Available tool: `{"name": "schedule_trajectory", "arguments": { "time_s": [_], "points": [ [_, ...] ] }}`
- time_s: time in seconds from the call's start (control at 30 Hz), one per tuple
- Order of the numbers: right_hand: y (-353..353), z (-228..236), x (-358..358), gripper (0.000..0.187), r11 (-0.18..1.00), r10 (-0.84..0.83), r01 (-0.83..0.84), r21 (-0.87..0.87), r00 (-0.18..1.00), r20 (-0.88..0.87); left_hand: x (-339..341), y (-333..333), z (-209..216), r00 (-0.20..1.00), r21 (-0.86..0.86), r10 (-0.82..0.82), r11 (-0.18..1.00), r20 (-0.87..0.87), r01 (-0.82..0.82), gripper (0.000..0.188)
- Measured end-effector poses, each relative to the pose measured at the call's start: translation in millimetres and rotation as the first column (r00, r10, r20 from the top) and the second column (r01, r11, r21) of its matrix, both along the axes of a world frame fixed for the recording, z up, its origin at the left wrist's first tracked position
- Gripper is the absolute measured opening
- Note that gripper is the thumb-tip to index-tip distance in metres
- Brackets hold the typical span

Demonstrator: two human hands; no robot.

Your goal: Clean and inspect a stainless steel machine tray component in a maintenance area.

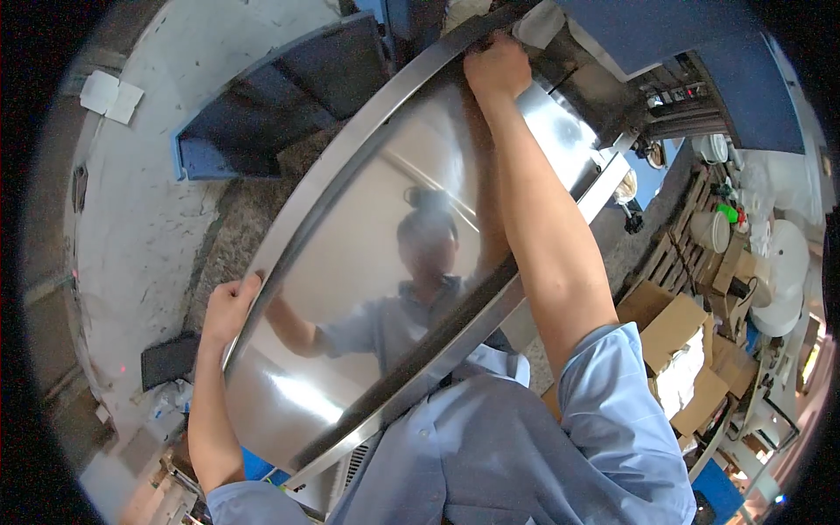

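A large, mirror-bright sheet-metal panel (350, 254) with raised, folded rims lies slanted in front of my body. It runs from the lower left to the upper right. My left hand (229, 311) is closed around its left edge, thumb near the rim and the other fingers mostly hidden behind the metal. Stretched far forward, my right hand (499, 68) is closed at the panel's far upper end. Its fingers curl over the rim, and their tips cannot be seen. The near long rim passes close to my shirt, and the polished face reflects my arm.
Beyond the panel stands a dark blue sheet-metal piece (284, 96). A blue machine housing (647, 35) rises at the upper right. Rightward are a wooden pallet (674, 236), opened cardboard boxes (678, 337) and white buckets (709, 229). A white wall (157, 192) lies to the left.
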State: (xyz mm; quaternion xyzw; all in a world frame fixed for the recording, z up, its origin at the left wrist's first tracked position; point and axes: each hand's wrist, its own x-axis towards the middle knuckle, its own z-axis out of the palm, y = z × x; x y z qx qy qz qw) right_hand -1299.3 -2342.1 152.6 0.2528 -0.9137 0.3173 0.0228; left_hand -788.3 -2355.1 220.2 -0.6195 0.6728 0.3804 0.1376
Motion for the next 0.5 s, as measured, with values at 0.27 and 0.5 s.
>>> {"name": "schedule_trajectory", "arguments": {
  "time_s": [0.27,0.5],
  "points": [
    [2.5,-1.9,-0.1,0.028,1.000,0.023,-0.023,0.004,1.000,0.019,-1.1,-2.1,-3.2,0.999,0.033,0.004,0.999,0.037,-0.005,0.066],
    [1.1,3.7,-1.8,0.031,0.998,0.061,-0.061,0.021,0.998,-0.025,-5.0,-2.4,3.6,1.000,0.017,0.008,1.000,0.026,-0.009,0.066]
  ]
}}
